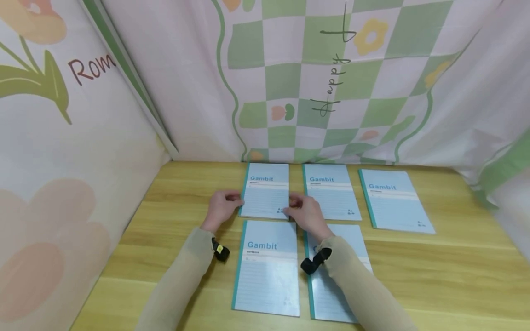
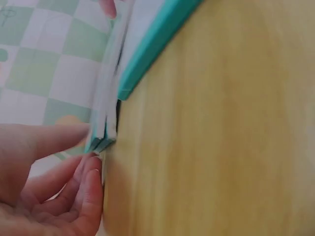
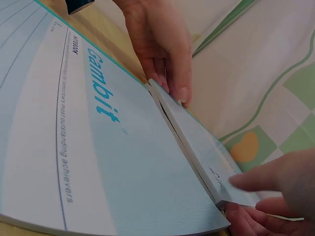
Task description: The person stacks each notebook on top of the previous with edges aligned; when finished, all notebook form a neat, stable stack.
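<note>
A light blue Gambit notebook point(image 1: 267, 197) with a teal spine lies at the back left of the group, against the curtain. At its spine side, my left hand point(image 1: 221, 209) pinches the near corner. My right hand point(image 1: 306, 214) pinches the opposite near corner, with the thumb on the cover. In the left wrist view, two teal spine ends point(image 2: 101, 143) show one on the other at the fingertips, so the notebook appears stacked on another. Just in front lies a second notebook point(image 1: 265, 276), its top edge close to the held one.
Another notebook point(image 1: 333, 195) lies behind my right hand, and one more point(image 1: 397, 202) sits angled at the right. My right forearm partly covers a notebook point(image 1: 327, 299) at the front. A checkered curtain point(image 1: 285, 82) hangs along the back edge of the wooden table point(image 1: 468, 276).
</note>
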### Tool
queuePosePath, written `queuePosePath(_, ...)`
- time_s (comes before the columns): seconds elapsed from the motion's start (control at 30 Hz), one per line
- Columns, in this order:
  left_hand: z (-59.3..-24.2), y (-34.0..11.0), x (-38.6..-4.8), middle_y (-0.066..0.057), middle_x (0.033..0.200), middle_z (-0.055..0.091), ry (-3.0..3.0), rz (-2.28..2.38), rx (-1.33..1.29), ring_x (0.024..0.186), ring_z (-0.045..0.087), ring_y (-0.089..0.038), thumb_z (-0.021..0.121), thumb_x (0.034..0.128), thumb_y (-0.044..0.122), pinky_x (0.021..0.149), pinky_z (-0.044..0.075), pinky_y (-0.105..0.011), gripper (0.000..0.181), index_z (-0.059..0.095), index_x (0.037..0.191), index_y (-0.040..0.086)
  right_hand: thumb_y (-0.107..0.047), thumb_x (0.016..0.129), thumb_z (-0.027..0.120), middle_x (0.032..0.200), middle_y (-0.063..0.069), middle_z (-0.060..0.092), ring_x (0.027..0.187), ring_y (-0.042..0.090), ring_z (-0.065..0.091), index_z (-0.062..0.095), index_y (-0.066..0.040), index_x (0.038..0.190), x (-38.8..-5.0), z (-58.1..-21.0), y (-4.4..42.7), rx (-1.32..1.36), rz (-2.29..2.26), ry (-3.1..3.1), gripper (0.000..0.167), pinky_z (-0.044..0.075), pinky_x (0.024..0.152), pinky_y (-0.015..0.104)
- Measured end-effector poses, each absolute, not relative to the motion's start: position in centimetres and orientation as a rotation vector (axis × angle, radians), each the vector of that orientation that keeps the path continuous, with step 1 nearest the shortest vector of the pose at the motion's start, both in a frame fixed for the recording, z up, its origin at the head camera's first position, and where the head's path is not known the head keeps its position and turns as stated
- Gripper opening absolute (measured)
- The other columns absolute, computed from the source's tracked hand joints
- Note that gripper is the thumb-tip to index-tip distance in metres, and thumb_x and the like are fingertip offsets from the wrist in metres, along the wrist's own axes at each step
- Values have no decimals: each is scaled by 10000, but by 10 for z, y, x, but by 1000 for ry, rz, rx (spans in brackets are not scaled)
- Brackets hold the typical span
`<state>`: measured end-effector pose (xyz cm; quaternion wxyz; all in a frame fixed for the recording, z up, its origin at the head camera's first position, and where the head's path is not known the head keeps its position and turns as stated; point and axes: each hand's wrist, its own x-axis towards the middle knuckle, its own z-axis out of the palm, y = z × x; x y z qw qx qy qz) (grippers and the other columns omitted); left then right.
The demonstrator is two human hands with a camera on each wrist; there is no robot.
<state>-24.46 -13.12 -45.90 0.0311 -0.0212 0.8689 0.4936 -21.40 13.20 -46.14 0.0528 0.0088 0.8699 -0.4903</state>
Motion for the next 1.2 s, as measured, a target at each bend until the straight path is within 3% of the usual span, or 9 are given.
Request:
queuePosePath(0.23, -446, -131, -240, -126, 1254, 650, 2521, 1740, -103, 1157, 593, -271, 708, 982, 249, 969, 523, -409, 486, 593, 1387, 5, -405, 981, 683, 1337, 140, 600, 1193, 311, 597, 499, -46, 1483, -213, -450, 146, 17, -1586, 2649, 644, 530, 960, 446)
queuePosePath(0.43, -433, -127, -235, -76, 1247, 668, 2463, 1817, -90, 1173, 603, -227, 720, 971, 330, 992, 512, -385, 540, 587, 1407, 41, -474, 996, 633, 1504, 148, 488, 1323, 342, 509, 464, -68, 1518, -211, -440, 168, 76, -1584, 2624, 683, 460, 1053, 491)
queuePosePath(0.73, -431, -104, -222, -66, 1282, 663, 2433, 1804, 39, 1196, 603, -232, 718, 966, 368, 1007, 503, -421, 551, 593, 1416, 73, -552, 966, 643, 1547, 134, 446, 1373, 336, 457, 454, -77, 1529, -201, -433, 205, 178, -1612, 2613, 761, 403, 1103, 517)
queuePosePath(0.93, -434, -82, -213, -17, 1275, 667, 2371, 1767, 91, 1198, 603, -204, 722, 956, 405, 1022, 493, -418, 555, 600, 1416, 118, -655, 906, 652, 1565, 146, 419, 1402, 348, 422, 419, -64, 1546, -193, -433, 232, 212, -1608, 2628, 902, 378, 1117, 537)
queuePosePath(1.2, -439, -57, -205, -19, 1275, 678, 2281, 1771, 192, 1180, 627, -189, 721, 963, 376, 988, 518, -381, 546, 600, 1411, 89, -599, 937, 654, 1547, 203, 425, 1371, 392, 445, 386, -18, 1550, -181, -433, 255, 239, -1557, 2682, 886, 401, 1085, 560)
